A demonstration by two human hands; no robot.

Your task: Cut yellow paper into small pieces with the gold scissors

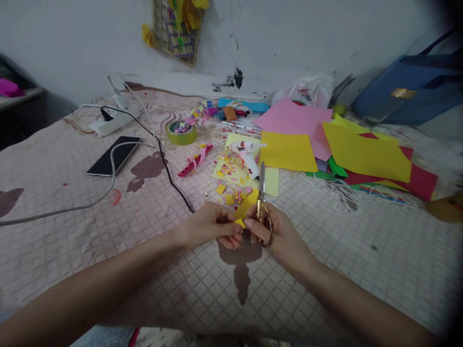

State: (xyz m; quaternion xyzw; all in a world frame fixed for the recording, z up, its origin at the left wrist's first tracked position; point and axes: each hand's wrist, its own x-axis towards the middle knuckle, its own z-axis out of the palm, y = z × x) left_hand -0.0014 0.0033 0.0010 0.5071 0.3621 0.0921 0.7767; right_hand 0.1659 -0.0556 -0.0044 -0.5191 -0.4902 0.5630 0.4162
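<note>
Small yellow piece [239,222] pinched in left hand [227,229]; its far edge hidden by fingertips.
Right hand [265,226] curls round scissors [261,197].

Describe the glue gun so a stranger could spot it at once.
On the cloth-covered table, find the big pink sheet near the wall. Nearer and to its left, beside a yellow sheet, lies the glue gun. It is white and pistol-shaped, unlike the flat papers around it.
</note>
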